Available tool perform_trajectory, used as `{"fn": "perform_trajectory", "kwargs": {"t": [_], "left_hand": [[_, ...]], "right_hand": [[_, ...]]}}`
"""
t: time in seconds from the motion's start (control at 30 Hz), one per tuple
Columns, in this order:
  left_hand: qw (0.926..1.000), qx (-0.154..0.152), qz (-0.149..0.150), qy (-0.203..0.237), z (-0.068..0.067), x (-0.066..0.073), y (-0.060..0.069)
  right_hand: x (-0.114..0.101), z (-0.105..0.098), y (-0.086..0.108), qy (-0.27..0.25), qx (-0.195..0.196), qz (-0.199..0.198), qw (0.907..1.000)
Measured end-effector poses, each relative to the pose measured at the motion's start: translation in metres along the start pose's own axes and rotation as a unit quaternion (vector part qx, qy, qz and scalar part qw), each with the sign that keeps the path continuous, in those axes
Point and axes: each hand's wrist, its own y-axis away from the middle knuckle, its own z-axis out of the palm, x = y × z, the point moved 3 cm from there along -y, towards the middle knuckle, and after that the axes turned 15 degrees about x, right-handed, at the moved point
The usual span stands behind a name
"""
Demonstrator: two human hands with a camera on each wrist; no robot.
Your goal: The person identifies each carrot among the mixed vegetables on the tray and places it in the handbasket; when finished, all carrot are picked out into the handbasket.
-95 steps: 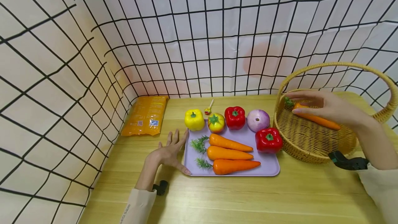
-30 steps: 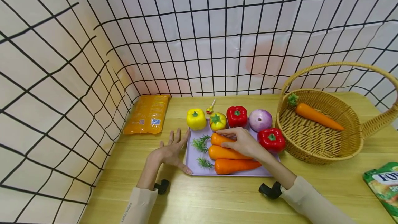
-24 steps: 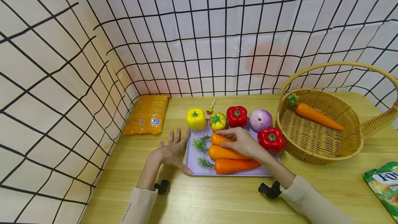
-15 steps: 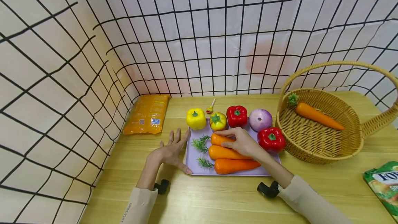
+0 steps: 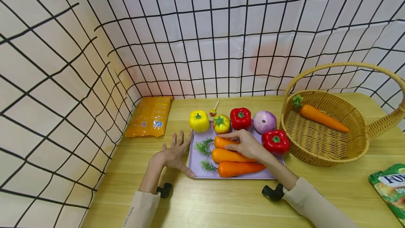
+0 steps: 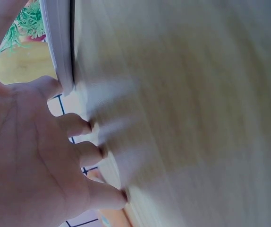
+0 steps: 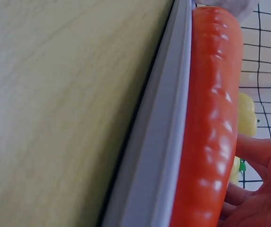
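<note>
Three orange carrots lie side by side on a lilac tray (image 5: 202, 176) in the head view. The right hand (image 5: 246, 146) grips the rearmost carrot (image 5: 221, 142), thumb on the near side and fingers beyond; its narrow end is hidden under the hand. In front of it lie the middle carrot (image 5: 226, 155) and the nearest carrot (image 5: 235, 169), which fills much of the right wrist view (image 7: 213, 113). With fingers spread, the left hand (image 5: 171, 156) touches the tray's left edge; the left wrist view shows its palm (image 6: 36, 156) beside the tray rim (image 6: 57, 45).
Along the tray's rear stand a yellow pepper (image 5: 199, 121), a tomato (image 5: 221, 124), a red pepper (image 5: 240, 118) and a purple onion (image 5: 264, 122); another red pepper (image 5: 275, 142) sits right. A wicker basket (image 5: 319, 150) holds a carrot (image 5: 324, 118). Also present: lollipop (image 5: 213, 110), orange packet (image 5: 150, 117), green packet (image 5: 390, 189).
Since the oldest frame, the right hand has left the carrot in the basket and moved left to grip the rearmost carrot on the tray. The left hand has stayed at the tray's edge.
</note>
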Motion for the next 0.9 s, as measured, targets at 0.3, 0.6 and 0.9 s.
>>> {"fn": "perform_trajectory", "kwargs": {"t": [0.3,0.6,0.9], "left_hand": [[1.0000,0.000,-0.001,0.002,0.000,0.000,0.000],[1.0000,0.001,-0.001,0.002,0.001,0.000,0.000],[1.0000,0.001,-0.001,0.000,0.000,0.000,0.000]], "right_hand": [[-0.002,0.001,0.000,-0.005,-0.003,-0.006,1.0000],[-0.007,-0.001,0.002,-0.015,-0.004,-0.013,0.9998],[-0.018,-0.012,0.008,-0.015,-0.008,-0.011,0.9998]]}}
